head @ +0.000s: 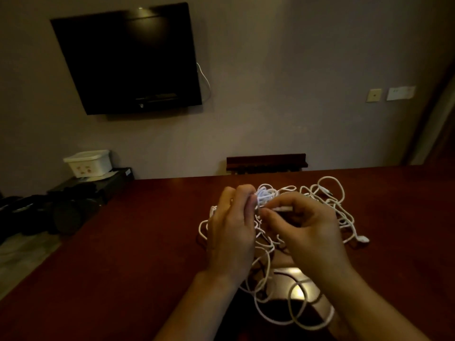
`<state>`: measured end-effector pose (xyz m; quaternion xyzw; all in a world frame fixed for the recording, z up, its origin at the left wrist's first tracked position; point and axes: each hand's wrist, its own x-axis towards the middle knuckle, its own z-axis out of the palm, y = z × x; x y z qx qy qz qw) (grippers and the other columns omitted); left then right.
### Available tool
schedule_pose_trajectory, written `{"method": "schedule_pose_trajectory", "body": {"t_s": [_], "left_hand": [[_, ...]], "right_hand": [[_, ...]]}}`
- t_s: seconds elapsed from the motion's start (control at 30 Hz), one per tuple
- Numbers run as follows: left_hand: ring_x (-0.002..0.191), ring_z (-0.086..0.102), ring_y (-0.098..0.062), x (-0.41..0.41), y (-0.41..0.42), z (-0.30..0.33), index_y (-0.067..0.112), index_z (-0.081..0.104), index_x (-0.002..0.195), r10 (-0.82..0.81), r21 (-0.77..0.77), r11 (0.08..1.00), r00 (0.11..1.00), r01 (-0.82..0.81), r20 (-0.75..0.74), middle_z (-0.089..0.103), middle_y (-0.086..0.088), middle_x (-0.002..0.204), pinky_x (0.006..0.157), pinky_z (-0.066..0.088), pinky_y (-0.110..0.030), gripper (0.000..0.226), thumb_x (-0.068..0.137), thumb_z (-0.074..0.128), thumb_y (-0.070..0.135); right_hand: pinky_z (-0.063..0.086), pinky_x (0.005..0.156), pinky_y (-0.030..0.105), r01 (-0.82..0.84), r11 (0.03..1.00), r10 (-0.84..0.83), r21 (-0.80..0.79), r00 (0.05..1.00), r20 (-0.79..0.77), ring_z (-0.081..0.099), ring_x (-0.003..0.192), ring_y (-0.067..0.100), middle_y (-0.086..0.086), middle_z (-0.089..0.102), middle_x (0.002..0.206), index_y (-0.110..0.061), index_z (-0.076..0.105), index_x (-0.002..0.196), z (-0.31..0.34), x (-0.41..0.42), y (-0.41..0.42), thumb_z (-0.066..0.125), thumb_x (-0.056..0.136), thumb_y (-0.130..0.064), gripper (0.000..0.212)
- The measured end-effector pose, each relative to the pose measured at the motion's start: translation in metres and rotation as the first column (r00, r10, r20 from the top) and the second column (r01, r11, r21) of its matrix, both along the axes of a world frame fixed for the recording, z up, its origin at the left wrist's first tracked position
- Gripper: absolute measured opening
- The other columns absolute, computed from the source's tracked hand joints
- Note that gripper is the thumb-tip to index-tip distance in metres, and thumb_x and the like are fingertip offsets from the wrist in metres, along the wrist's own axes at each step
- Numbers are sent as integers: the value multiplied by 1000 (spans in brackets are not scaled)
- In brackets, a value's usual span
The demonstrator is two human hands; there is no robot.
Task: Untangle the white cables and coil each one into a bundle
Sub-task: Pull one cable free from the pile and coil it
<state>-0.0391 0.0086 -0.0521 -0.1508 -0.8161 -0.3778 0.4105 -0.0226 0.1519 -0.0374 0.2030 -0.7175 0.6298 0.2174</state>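
Note:
A tangle of white cables (pixel 327 200) lies on the dark red table (pixel 123 254), its loops spreading from the far right down to the near edge. My left hand (pixel 231 230) grips a knotted clump of the cables, lifted just above the table. My right hand (pixel 305 225) pinches a white plug end (pixel 283 208) between thumb and fingers, right beside the clump. Another white plug (pixel 362 239) rests on the table at the right. Long loops (pixel 295 303) hang below my wrists toward me.
A dark television (pixel 130 60) hangs on the wall ahead. A white box (pixel 88 163) sits on a low black stand at the left, with dark bags on the floor beside it. A dark wooden rail (pixel 267 162) stands behind the table's far edge.

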Motion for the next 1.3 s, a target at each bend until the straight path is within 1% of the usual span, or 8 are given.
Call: {"method": "schedule_pose_trajectory", "body": {"t_s": [0.17, 0.33, 0.43, 0.57, 0.67, 0.8, 0.93, 1.3], "left_hand": [[95, 58, -5, 3, 8, 2, 28, 64, 118, -140, 23, 990, 990, 141, -13, 52, 10, 112, 70, 54, -24, 18, 109, 49, 32], [106, 62, -10, 10, 17, 11, 29, 72, 110, -271, 290, 927, 959, 236, 85, 59, 7, 112, 81, 50, -12, 16, 105, 57, 29], [106, 68, -11, 5, 15, 11, 29, 74, 113, -261, 399, 894, 960, 202, 98, 66, 6, 114, 82, 56, -19, 21, 99, 70, 13], [104, 73, -12, 2, 17, 9, 27, 73, 120, -313, 549, 815, 938, 185, 149, 71, 3, 119, 81, 61, -28, 29, 94, 79, 16], [95, 75, -8, 6, 20, 13, 24, 75, 114, -378, 602, 774, 906, 195, 192, 78, 6, 106, 73, 59, -21, 20, 95, 77, 18], [94, 74, -7, 8, 21, 13, 28, 76, 109, -400, 604, 769, 895, 212, 195, 78, 11, 99, 76, 60, -23, 13, 97, 74, 22], [93, 75, -7, 8, 24, 11, 33, 72, 104, -375, 643, 750, 901, 155, 220, 77, 13, 99, 76, 63, -29, 19, 91, 81, 22], [92, 76, -11, 8, 27, 10, 22, 77, 102, -389, 663, 722, 908, 197, 154, 78, 6, 97, 74, 61, -24, 11, 95, 75, 13]], "right_hand": [[64, 76, 33, 66, 998, -66, -23, 998, 5, 75, 88, 14, -7, 75, 94, -24, 73, 101, -3, -3, 6, 71, 93, -5, 21], [62, 75, 28, 119, 993, -118, -15, 993, 3, 74, 92, 10, -11, 73, 102, -31, 63, 112, -5, -9, 8, 71, 94, -6, 32], [63, 77, 28, 93, 980, -80, -176, 993, 82, 77, 93, 9, -9, 77, 103, -26, 57, 116, -4, -10, 7, 81, 84, -6, 44], [64, 77, 30, 101, 971, -95, -218, 995, 37, 78, 89, 11, -3, 79, 94, -19, 71, 100, -3, -12, 10, 82, 82, -5, 25], [61, 76, 21, 79, 989, -86, -129, 995, -52, 75, 94, 6, -11, 78, 100, -23, 75, 108, -3, -10, 10, 74, 91, -5, 25], [62, 77, 28, 296, 950, -266, 99, 934, -237, 71, 99, 7, -13, 73, 107, -22, 73, 125, -10, -15, 9, 69, 97, -13, 29], [59, 74, 16, 323, 942, -287, 94, 917, -275, 69, 97, -5, -24, 69, 102, -32, 63, 119, -7, -10, 9, 72, 93, -21, 30], [59, 71, 22, 457, 856, -312, 241, 830, -463, 69, 90, 6, -4, 72, 106, -18, 76, 119, -11, -18, 14, 72, 95, -17, 25]]}}
